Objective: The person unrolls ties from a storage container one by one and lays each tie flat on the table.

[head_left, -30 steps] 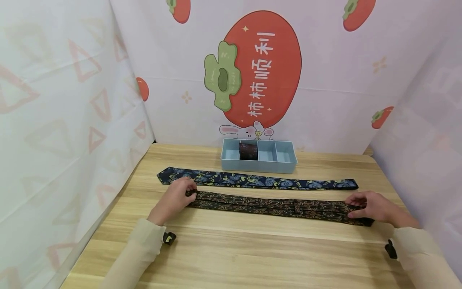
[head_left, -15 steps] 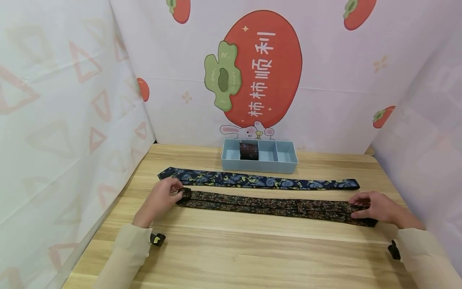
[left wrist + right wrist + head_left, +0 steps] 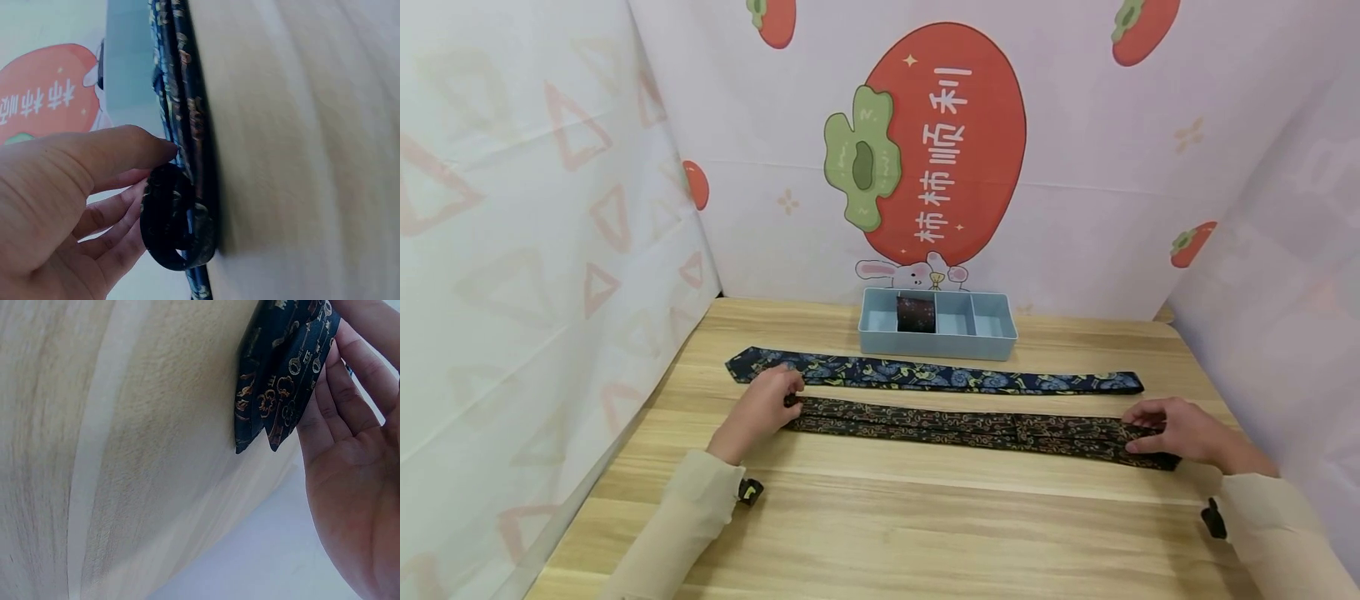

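Note:
A dark necktie with a gold key pattern (image 3: 910,422) lies lengthwise across the table. At its left end my left hand (image 3: 765,410) pinches a small curled loop of the fabric. The left wrist view shows this loop (image 3: 169,219) close up, thumb on top and the other fingers behind it. My right hand (image 3: 1180,435) holds the tie near its right end, fingers bent at the far edge and thumb at the near side. In the right wrist view the pointed tie end (image 3: 275,394) sticks out past the fingers, which it partly covers.
Behind it, a navy necktie with blue and yellow figures (image 3: 925,374) lies stretched out. Farther back stands a light blue divided box (image 3: 936,345), with a rolled dark tie (image 3: 916,315) in one compartment. Printed cloth (image 3: 760,233) hangs around the wooden table (image 3: 895,533).
My left hand moved left, showing the curled loop, then came back right to about its first place. The right hand has stayed nearly still on the tie.

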Available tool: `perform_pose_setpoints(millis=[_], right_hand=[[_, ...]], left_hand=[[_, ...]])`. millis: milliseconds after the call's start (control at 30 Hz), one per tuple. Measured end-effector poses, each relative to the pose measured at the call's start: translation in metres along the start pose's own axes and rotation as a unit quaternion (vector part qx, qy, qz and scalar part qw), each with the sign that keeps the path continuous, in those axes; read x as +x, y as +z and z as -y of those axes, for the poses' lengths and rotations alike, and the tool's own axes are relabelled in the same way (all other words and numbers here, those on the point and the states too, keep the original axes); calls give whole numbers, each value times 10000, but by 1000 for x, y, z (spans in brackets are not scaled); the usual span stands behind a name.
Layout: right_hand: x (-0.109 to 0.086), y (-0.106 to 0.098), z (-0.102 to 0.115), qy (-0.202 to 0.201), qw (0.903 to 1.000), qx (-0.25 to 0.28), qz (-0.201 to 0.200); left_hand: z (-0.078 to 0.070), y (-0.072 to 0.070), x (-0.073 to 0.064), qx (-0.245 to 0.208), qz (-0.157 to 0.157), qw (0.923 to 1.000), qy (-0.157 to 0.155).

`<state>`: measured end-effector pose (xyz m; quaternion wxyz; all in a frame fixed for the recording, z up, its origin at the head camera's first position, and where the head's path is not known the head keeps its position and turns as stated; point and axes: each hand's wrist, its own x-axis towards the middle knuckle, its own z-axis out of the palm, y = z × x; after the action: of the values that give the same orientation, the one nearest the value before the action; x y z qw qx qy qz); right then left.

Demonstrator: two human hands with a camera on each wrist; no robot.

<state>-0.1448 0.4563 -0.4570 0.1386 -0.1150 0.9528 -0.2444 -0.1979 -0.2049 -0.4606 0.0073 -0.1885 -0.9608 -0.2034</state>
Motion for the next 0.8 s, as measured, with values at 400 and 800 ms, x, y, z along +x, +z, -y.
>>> perform_pose_setpoints(millis=[400,800], right_hand=[[1,-3,-3,20,10000,-64,39],[-1,-5,-10,148,9998,-135,-43]], left_hand=[[32,-16,-22,-441,-353,9976,-408],[59,-26,-34,-484,-487,9956,-636]])
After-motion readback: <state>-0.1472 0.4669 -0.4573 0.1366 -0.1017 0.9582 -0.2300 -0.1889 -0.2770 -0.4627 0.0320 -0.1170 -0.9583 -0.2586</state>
